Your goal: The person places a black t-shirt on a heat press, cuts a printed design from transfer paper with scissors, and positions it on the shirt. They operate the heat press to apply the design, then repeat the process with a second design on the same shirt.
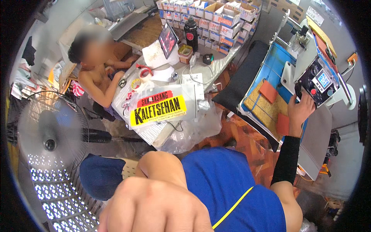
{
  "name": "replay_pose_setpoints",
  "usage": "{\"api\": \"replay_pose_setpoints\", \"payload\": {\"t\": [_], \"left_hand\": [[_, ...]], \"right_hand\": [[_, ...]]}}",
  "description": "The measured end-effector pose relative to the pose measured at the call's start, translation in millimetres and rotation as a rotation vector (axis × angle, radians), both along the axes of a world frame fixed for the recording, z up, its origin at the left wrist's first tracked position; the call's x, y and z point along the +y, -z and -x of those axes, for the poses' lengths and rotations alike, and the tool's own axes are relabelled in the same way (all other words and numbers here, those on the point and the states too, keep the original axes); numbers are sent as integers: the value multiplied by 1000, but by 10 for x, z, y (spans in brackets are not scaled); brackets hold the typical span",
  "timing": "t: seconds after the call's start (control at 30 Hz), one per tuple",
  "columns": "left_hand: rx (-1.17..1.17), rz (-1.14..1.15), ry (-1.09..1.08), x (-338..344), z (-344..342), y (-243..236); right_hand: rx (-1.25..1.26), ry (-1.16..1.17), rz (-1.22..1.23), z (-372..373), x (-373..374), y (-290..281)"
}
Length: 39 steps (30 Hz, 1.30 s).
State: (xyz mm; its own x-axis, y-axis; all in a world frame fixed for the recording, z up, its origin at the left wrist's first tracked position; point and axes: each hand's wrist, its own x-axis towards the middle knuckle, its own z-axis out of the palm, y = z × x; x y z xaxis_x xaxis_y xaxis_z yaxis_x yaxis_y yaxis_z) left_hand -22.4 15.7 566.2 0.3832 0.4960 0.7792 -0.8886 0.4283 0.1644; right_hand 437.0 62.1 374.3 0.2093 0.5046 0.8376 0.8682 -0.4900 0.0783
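Note:
My right hand, in a black sleeve, is closed around the black handle of a heat press at the right. Beside it the press's control box shows a lit display and a red button. Below lies the press bed with a scorched yellow-brown pad. Flat orange-red pieces rest on that pad, and blue sheeting shows around it. My left hand is raised close to the camera, its fingers curled into a fist; whatever the fist may hold is hidden.
A table ahead carries a printed plastic sheet, tape rolls, a tablet and a black bottle. A co-worker sits at its left. A fan spins at the left. Stacked boxes stand behind.

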Motion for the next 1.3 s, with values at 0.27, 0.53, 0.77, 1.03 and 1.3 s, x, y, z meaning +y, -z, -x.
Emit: {"api": "replay_pose_setpoints", "payload": {"t": [0.27, 0.53, 0.77, 1.03, 1.3], "left_hand": [[-163, 174, 491, 147, -192, 36], [-246, 198, 167, 47, -426, -8], [-39, -80, -346, 156, -395, -71], [-23, -243, -414, 199, -393, -160], [21, -413, -233, 376, -470, -465]], "right_hand": [[-29, -8, -24, -48, 2, 25], [-61, -42, -61, -87, 14, 90], [-73, -42, -77, -155, 44, 119], [-77, -38, -93, -130, 38, 125], [-2, -82, -118, -95, 41, 104]]}}
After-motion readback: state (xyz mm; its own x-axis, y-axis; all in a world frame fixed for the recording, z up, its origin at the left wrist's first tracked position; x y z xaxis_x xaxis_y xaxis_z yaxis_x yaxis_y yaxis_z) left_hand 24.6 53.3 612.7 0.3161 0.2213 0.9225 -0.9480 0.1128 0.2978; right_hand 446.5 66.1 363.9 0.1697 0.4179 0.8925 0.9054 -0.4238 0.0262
